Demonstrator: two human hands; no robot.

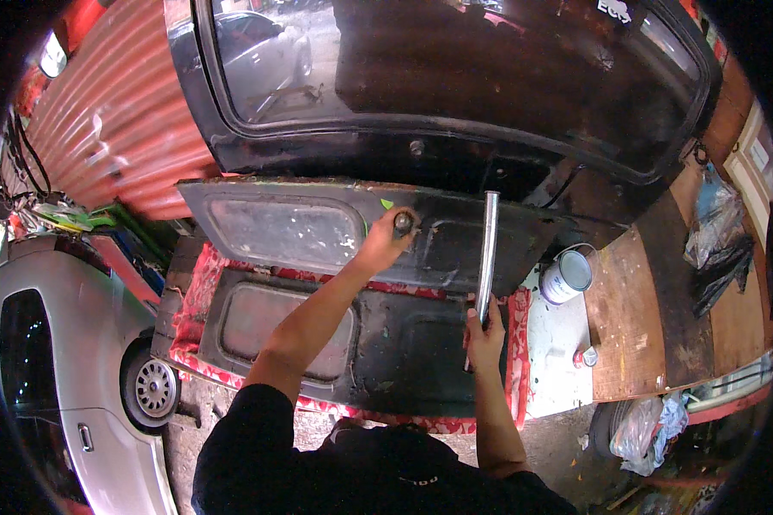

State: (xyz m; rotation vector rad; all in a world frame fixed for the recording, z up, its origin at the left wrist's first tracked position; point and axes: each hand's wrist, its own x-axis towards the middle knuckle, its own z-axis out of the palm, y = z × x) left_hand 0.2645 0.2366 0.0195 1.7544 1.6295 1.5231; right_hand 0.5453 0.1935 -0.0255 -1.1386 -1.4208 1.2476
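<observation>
My left hand [386, 244] is closed round a dark, round-ended object [402, 225], its kind unclear, against the upper dark metal panel [489, 245]. The panel leans back toward a black vehicle tailgate [455, 150] and has recessed sections, the left one worn to pale grey. A small green piece [386, 204] shows just above my left hand. In my right hand [486, 336] a long shiny metal tube [489, 249] points up and away, its far end overlapping the upper panel in view. Below lies a second dark panel [395, 343] with similar recesses.
Red-and-white patterned cloth [199, 300] lies under the lower panel. To the right stand a paint can [567, 276] and a small can [585, 357] on a board. A silver car [69, 343] is at left, beneath reddish corrugated sheet [120, 112]. Plastic bags [715, 227] hang at right.
</observation>
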